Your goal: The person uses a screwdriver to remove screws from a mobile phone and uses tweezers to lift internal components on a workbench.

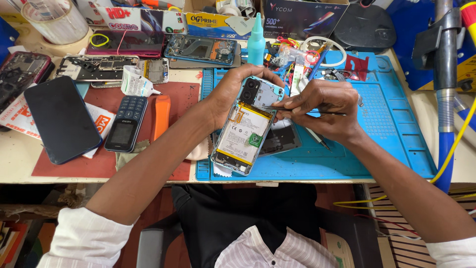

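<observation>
My left hand [229, 94] grips an opened smartphone [245, 130] from its left side, holding it tilted above the blue work mat [391, 124]. The phone's back is off, showing a yellow-edged battery, a green sticker and a dual camera block at its top. My right hand [322, 106] pinches thin metal tweezers [307, 111], whose tip rests on the phone's upper right part beside the battery. A dark phone part [282, 139] lies on the mat under the phone.
A black smartphone [62, 119], a keypad phone [126, 124] and an orange pry tool [160, 116] lie on a red mat at left. Several disassembled phones, a teal bottle [256, 42] and boxes crowd the back. A hose and yellow cable hang at right.
</observation>
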